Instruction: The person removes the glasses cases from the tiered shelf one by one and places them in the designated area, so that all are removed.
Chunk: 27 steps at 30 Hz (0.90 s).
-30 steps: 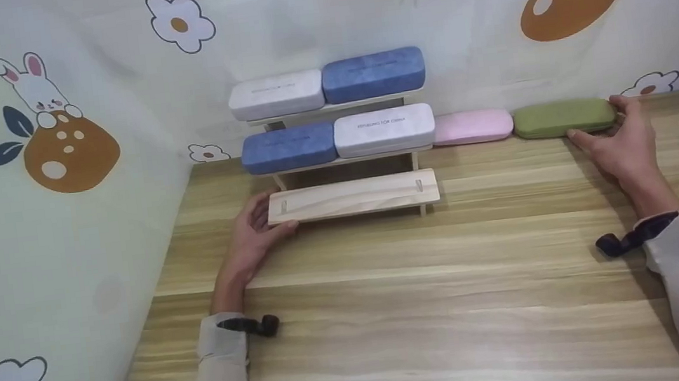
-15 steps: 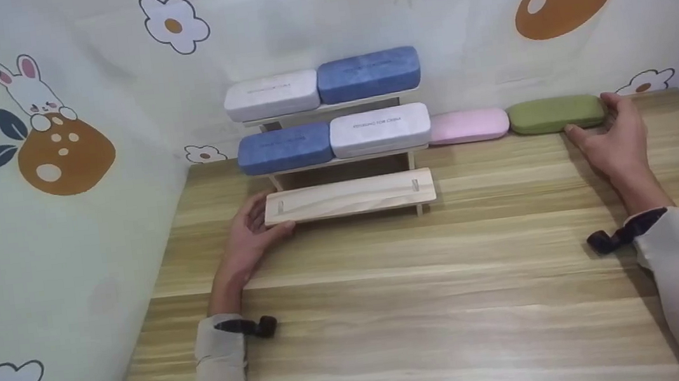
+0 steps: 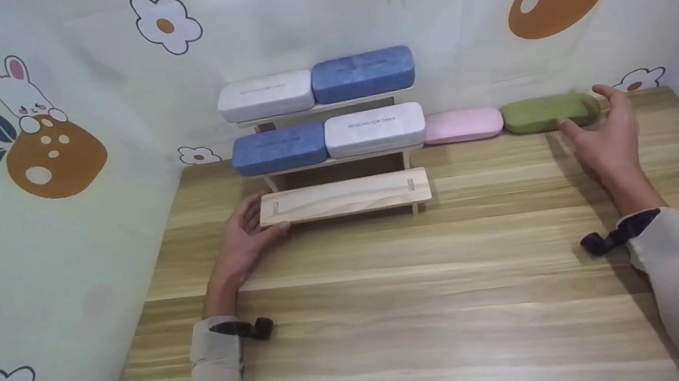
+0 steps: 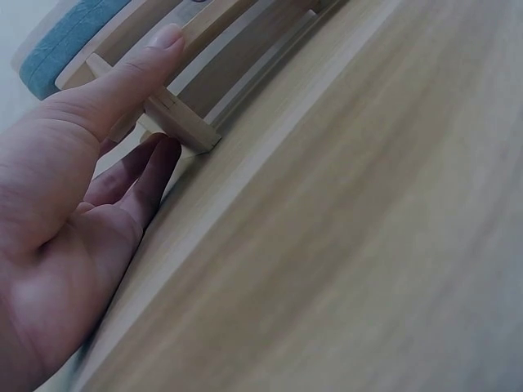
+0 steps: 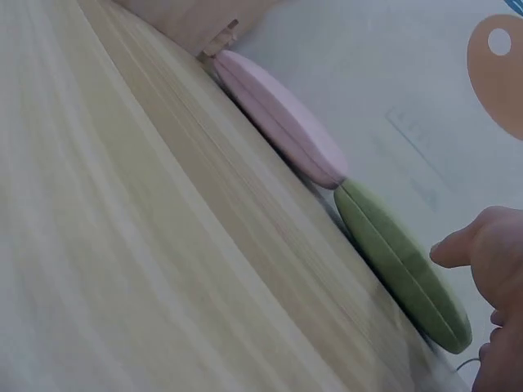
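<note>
In the head view my left hand (image 3: 241,237) grips the left end of the lowest step of a wooden tiered display stand (image 3: 343,197). Its thumb lies along the front edge, and the other fingers curl behind, as the left wrist view confirms. At the back right, my right hand (image 3: 610,140) spreads around the right end of a green glasses case (image 3: 542,114), thumb by its front edge and index finger raised beside its end. That case lies on the table, end to end with a pink glasses case (image 3: 463,125), whose left end reaches behind the stand.
A white case (image 3: 268,96) and a blue case (image 3: 363,74) sit on the top step. Another blue case (image 3: 279,149) and white case (image 3: 375,130) share the middle one. A patterned backdrop (image 3: 461,23) stands behind the wood-grain table (image 3: 404,311).
My right hand's fingers have come away from the end of the green case and spread. The left hand keeps its grip on the stand. The head view has shifted slightly.
</note>
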Tool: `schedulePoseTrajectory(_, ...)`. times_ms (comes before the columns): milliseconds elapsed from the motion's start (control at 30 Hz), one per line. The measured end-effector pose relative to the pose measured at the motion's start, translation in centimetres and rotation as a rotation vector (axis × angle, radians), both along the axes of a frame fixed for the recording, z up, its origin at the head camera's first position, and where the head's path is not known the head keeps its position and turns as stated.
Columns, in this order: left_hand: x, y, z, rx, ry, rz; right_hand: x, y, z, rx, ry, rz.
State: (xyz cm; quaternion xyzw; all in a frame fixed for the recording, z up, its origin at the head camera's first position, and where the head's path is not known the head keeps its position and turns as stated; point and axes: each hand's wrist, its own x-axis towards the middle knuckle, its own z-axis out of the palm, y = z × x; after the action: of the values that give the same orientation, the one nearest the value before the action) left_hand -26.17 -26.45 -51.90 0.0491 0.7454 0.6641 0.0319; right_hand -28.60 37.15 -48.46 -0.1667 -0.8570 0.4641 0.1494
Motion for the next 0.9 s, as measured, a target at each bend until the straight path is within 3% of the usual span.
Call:
schedulePoseTrajectory(300,0.0,0.0,0.1,0.007,0.003,0.007,0.2,-2.7,1.0,-0.035,0.03,0.068)
schedulePoseTrajectory(600,0.0,0.0,0.1,0.008,0.002,-0.006,1.0,-6.2,2.1,-0.086,0.043,0.188)
schedulePoseTrajectory(900,0.1,0.0,0.2,-0.007,0.009,-0.002,1.7,-10.5,3.4,-0.08,0.204,0.345)
